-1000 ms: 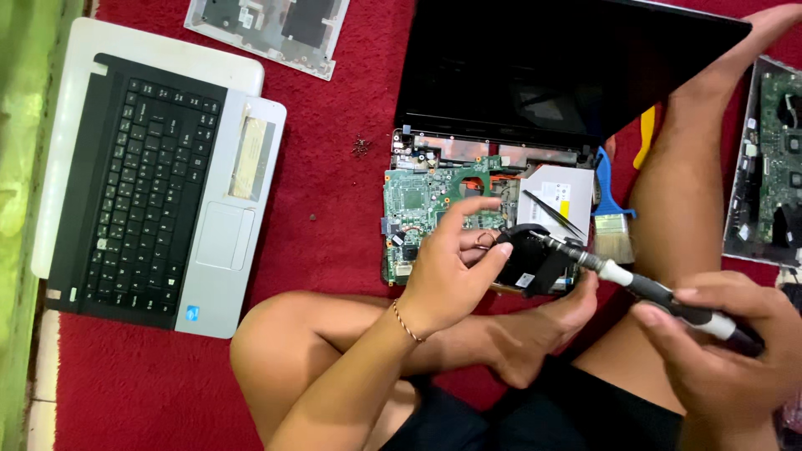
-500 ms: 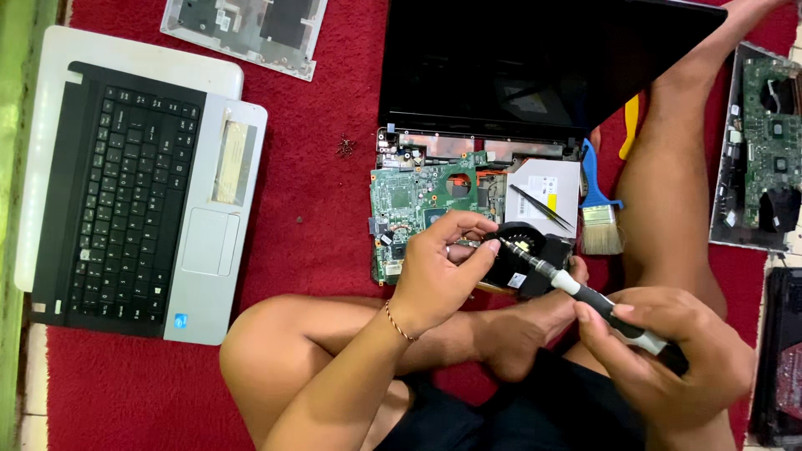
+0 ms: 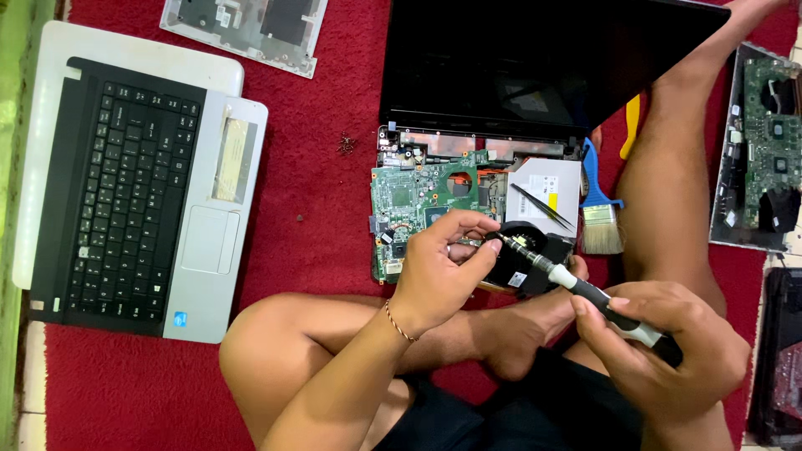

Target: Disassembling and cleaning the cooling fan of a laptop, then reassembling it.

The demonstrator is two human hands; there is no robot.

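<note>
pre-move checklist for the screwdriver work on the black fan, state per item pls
1. Right hand has a grip on the screwdriver handle: ok.
2. Screwdriver tip meets the black fan by the left fingertips: ok; whether it sits in a screw head: cannot tell.
3. Left hand steadies the fan at the tip: ok.
4. Fan rests over the green board of the opened laptop: ok.
5. Loose screws lie in a small pile on the red carpet, apart from the board: ok.
6. Tweezers lie on the silver drive, clear of the driver: ok.
</note>
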